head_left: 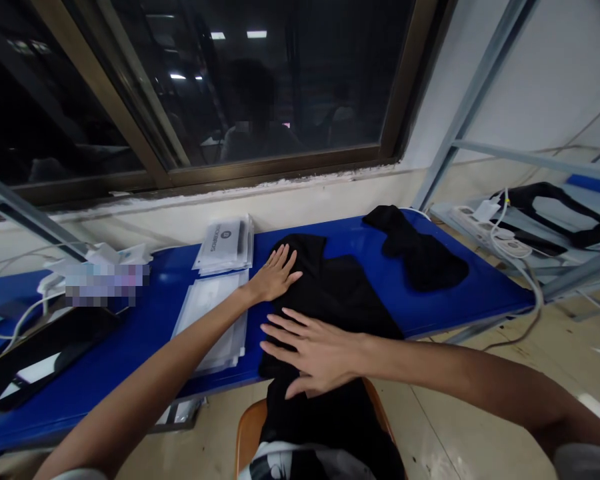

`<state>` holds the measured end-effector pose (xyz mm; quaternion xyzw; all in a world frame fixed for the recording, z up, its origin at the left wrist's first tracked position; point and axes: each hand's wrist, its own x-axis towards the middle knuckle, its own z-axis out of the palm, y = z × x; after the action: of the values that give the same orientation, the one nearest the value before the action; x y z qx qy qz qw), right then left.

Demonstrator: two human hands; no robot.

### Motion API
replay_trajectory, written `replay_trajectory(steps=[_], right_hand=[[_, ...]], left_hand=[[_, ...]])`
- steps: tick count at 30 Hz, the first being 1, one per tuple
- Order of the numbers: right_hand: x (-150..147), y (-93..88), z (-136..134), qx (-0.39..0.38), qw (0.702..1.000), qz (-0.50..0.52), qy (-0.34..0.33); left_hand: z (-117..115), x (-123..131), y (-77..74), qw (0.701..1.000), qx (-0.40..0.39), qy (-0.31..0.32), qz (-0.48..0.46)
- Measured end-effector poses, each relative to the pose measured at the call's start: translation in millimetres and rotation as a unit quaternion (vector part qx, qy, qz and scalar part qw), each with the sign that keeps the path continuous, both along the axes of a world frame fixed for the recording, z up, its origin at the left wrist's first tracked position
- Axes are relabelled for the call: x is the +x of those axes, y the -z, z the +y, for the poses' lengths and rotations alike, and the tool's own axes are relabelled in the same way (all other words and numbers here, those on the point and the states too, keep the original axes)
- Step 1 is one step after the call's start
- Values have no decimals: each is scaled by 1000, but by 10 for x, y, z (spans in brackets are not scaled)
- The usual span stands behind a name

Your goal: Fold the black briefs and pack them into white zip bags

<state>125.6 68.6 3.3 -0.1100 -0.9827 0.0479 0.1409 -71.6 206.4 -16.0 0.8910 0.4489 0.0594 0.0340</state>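
Observation:
A black cloth garment (350, 287) lies spread on the blue table in front of me, its near part close to the table's front edge. My left hand (275, 275) rests flat on its upper left part, fingers apart. Lower down, my right hand (316, 348) is stretched out over the garment's near end, palm down with the fingers spread. Neither hand grips anything. What kind of garment it is, I cannot tell. Left of it are clear plastic bags (207, 313), and behind them a stack of packaged items in printed bags (223, 241).
Another black cloth piece (420, 253) lies at the right of the blue table (300, 230). At the left are a dark glossy device (45, 357) and white chargers with cables (103, 255). A metal frame post (463, 120) stands at the right, near a power strip (490, 230).

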Motion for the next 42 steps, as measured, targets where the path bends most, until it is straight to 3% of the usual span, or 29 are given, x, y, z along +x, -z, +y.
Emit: replay_trajectory(steps=[4,8,13,15,18,20,24,28,31,35,38,42], right_hand=[[-1,98,-111,-21,999,3,-37],[30,-3,-37,-61,990,43,-118],[-64,-13,143,-48,997,36,49],[-42,10,108,-66,997,2,51],[70,-25,67,-133,991,4,-8],[166,-81,162,-158,985,65,10],[359,-61,576,-92,968,143,184],[607,182,863,-70,979,46,186],[823,279,946,-65,974,0,219],[961,188,796,-18,955,42,293],[972,122,478,-15,962,72,261],[1147,140,159,-79,973,2,217]], left_hand=[[138,-46,79,1000,-2,9,-7],[160,-99,72,1000,-5,27,-11],[157,-97,51,999,-1,40,-2],[167,-90,26,999,0,42,4],[140,-62,-58,999,9,41,9],[34,-21,-129,998,53,41,-1],[-459,90,-157,986,156,44,-40],[-977,125,0,991,126,39,-29],[-1118,102,37,996,81,35,-16],[-1182,135,-96,996,74,56,-16],[-1314,171,-157,992,85,84,-31],[-1445,89,-123,994,28,96,-30]])
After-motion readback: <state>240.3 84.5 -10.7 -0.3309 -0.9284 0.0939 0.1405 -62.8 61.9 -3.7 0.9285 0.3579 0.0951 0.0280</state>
